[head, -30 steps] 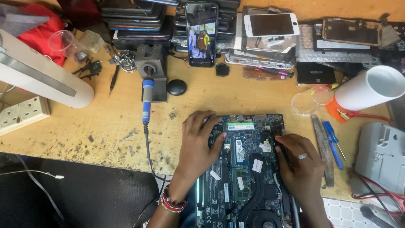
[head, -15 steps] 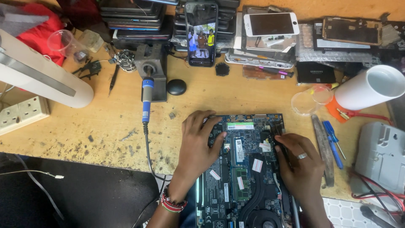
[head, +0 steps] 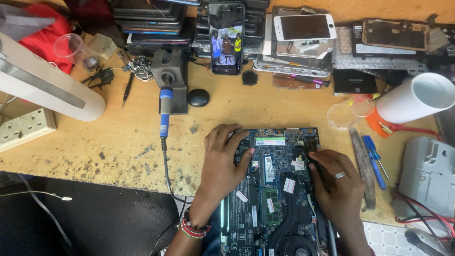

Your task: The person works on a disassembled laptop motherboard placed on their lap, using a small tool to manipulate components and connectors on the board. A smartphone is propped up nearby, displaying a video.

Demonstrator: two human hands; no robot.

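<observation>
The opened laptop (head: 277, 189), its blue circuit board and black fan duct bare, lay at the near edge of the wooden worktop (head: 118, 142), directly between the person's two hands. The left hand (head: 222, 166) rested palm down on the board's left part, its fingers (head: 241, 142) spread and curled over the upper left corner, touching the board and pinching nothing. The right hand (head: 339, 187), a ring on one finger, lay along the board's right edge with its fingers (head: 322, 159) held close together and pressed against that edge; whether they gripped anything small I could not tell. Left of the laptop a blue-handled soldering iron (head: 164, 114) lay on the worktop, well apart from the left hand. Right of it lay blue screwdrivers (head: 374, 161), near the right hand. Farther back a phone (head: 226, 37) with a lit screen leaned on stacked devices.
</observation>
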